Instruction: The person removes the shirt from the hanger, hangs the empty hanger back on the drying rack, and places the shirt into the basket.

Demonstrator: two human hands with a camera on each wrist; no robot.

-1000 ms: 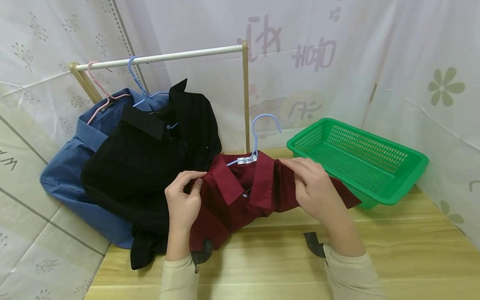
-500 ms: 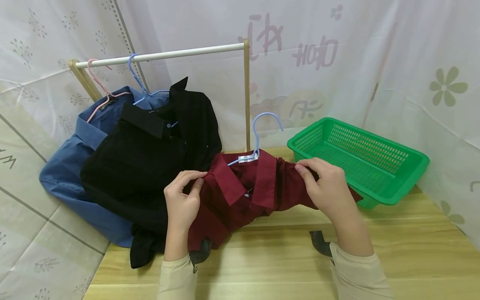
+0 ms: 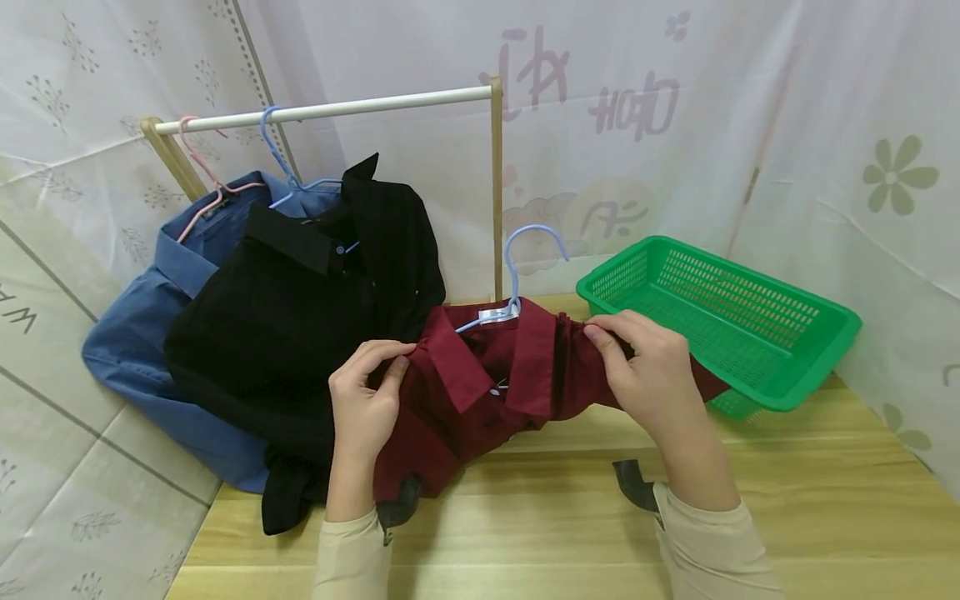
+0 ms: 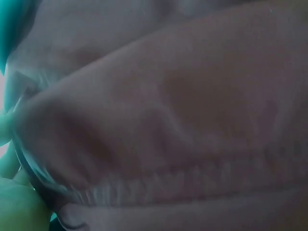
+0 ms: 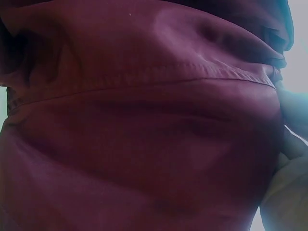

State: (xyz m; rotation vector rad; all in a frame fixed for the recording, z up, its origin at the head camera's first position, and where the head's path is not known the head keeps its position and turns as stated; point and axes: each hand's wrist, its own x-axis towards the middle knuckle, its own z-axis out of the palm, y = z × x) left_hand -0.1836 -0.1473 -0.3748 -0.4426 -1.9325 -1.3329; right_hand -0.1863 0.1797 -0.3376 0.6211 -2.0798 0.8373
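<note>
Pinches the red shirt (image 3: 527, 375) by one shoulder in the left hand (image 3: 365, 400) and by the other in the right hand (image 3: 654, 367), with each grip closed between thumb and fingers on the cloth. Holds it over the surface (image 3: 525, 533), in front of the rack (image 3: 337, 109), between the black shirt (image 3: 300, 325) on the left and the basket (image 3: 690, 325) on the right. Has a blue hanger (image 3: 514, 279) sticking up out of the collar (image 3: 459, 373).

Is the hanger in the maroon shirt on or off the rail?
Off. In the head view, its hook stands free, lower than the white rail; left hand and right hand pinch the maroon shirt.
</note>
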